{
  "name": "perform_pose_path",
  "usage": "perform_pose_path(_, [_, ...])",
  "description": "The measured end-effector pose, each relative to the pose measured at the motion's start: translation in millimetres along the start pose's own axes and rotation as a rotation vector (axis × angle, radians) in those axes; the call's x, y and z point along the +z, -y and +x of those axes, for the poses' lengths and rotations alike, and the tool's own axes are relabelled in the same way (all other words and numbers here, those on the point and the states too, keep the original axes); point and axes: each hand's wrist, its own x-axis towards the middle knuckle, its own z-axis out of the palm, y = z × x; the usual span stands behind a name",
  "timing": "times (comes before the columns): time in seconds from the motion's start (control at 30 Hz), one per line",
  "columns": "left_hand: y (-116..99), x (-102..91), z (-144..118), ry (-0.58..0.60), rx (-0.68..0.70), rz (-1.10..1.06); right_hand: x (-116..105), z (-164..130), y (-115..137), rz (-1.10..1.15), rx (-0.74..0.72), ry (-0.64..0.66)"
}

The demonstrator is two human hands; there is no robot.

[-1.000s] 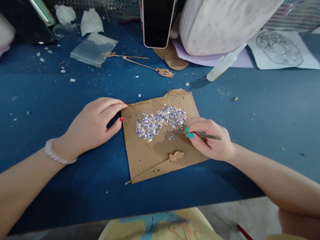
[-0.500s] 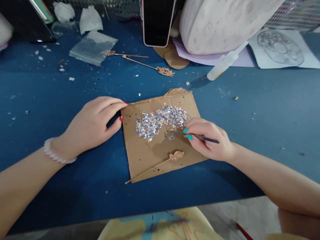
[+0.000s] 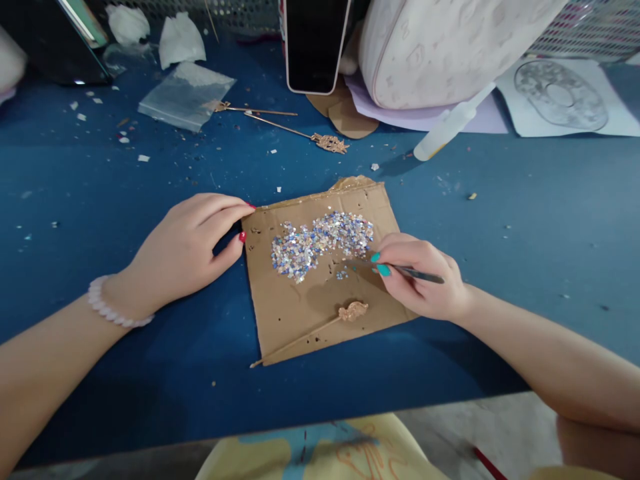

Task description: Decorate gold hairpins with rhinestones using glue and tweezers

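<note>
My right hand (image 3: pixel 423 277) pinches a pair of dark tweezers (image 3: pixel 417 273) between thumb and fingers. The tips point left, over a piece of brown cardboard (image 3: pixel 285 320). A pile of small shiny blue, white and pinkish chips (image 3: pixel 325 241) lies on that board, and a few loose chips (image 3: pixel 342 274) sit apart, near the tweezers' tips. At the board's front rests a gold-coloured hairpin (image 3: pixel 353 311) with an ornamental head. My left hand (image 3: pixel 193 243) lies on the table, fingers stretched out, its fingertips touching the board's upper left corner and edge.
Behind the board lie two more gold hairpins (image 3: pixel 330 143) and a clear plastic bag (image 3: pixel 187 97). A white bottle (image 3: pixel 447 130) leans tilted near a pale pouch (image 3: pixel 445 47). A phone (image 3: pixel 317 47) stands upright. Crumpled tissues (image 3: pixel 181 40) and a printed sheet (image 3: pixel 563 97) are farther back.
My right hand has shifted slightly to the right with the tweezers. My left hand, the board and the hairpin stay where they were.
</note>
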Motion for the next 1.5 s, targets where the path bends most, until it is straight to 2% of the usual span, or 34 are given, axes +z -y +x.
perform_pose_path(0.63, [1.1, 0.6, -1.1, 0.007, -0.004, -0.016, 1.2, 0.2, 0.7, -0.107, 0.025, -0.044])
perform_pose_path(1.5, [0.0, 0.5, -1.0, 0.007, -0.01, -0.011, -3.0, 2.0, 3.3, -0.076, 0.038, 0.0])
